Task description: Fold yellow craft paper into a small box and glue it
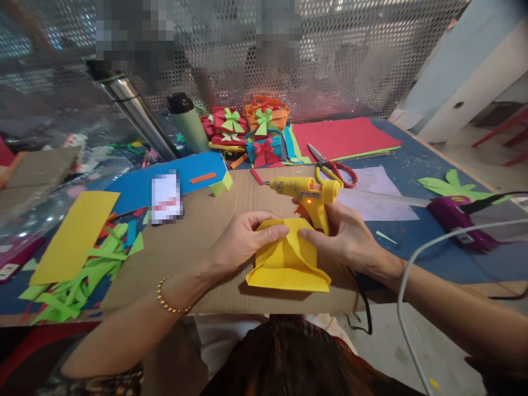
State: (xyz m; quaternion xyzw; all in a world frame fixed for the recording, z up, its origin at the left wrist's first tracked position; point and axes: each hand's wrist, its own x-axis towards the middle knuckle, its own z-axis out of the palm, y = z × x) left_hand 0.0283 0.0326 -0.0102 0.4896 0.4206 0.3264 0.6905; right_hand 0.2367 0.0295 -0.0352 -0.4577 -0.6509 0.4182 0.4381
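My left grip (237, 242) pinches the upper left edge of a folded yellow paper piece (286, 281), thumb on its near face. My right grip (355, 239) is closed about the handle of a yellow glue gun (292, 188), and its thumb rests against the paper's upper right edge. The paper piece is between my hands, over a cardboard sheet (150, 269), with its wider folded flap toward me. The glue gun lies on its side relative to my view, nozzle pointing left, a small orange light lit on its body.

The cardboard lies on a blue surface (445, 165). Just beyond the glue gun are scissors (348, 175) with red and yellow handles; behind them, a stack of red sheets (346, 137) with green edges beneath. Small paper items with bows (266, 118) stand grouped at the back. To the left, green scraps (103, 256) lie beside a yellow sheet (76, 234). A purple glue gun (460, 223) lies at the right.
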